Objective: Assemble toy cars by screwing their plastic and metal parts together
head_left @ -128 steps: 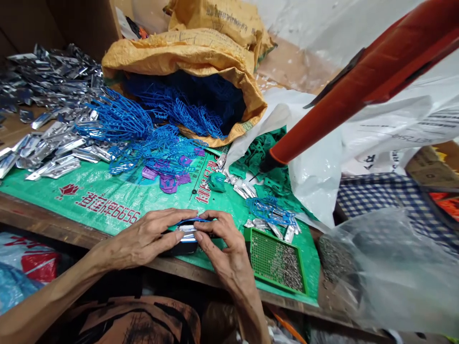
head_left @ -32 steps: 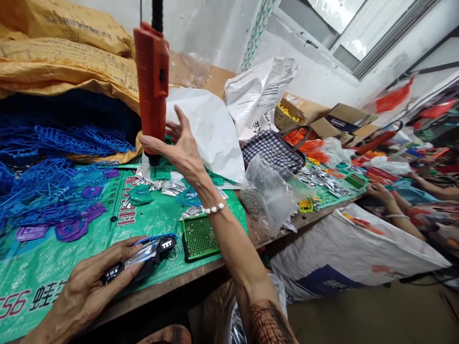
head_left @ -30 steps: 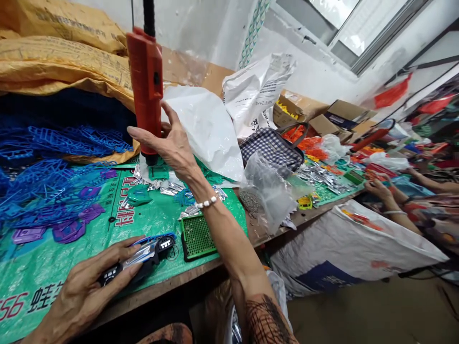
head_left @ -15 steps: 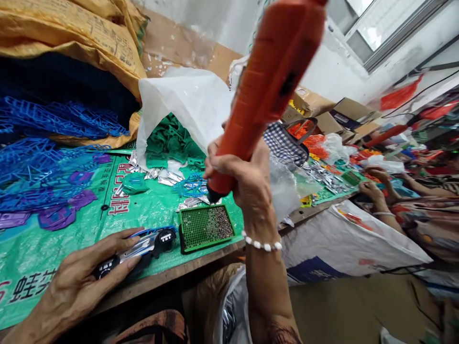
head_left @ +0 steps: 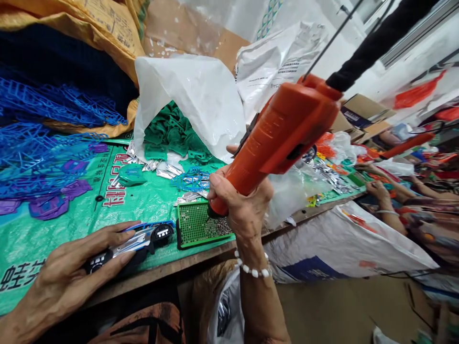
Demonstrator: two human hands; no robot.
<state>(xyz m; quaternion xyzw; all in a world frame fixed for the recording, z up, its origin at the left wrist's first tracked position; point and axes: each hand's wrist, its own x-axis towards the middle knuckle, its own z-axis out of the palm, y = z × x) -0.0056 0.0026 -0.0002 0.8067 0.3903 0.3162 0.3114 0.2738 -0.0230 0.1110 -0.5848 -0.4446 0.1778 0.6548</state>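
Note:
My right hand (head_left: 244, 205) is wrapped round the lower end of an orange electric screwdriver (head_left: 279, 136) that hangs on a black cable. Its tip points down onto a green perforated screw tray (head_left: 195, 224) holding small screws. My left hand (head_left: 71, 267) presses a black jig with a silver and blue part (head_left: 132, 241) against the green woven sheet (head_left: 143, 205) near the table's front edge.
Blue plastic frames (head_left: 46, 119) spill from a yellow sack (head_left: 89, 24) at the left. Green parts (head_left: 172, 138) lie under a white bag (head_left: 193, 100). Purple pieces (head_left: 50, 203) lie on the sheet. Another person's hands (head_left: 376, 188) work at the far right.
My right hand reached up, took hold of the hanging screwdriver, and brought it down to the screw tray. My left hand stayed on the jig.

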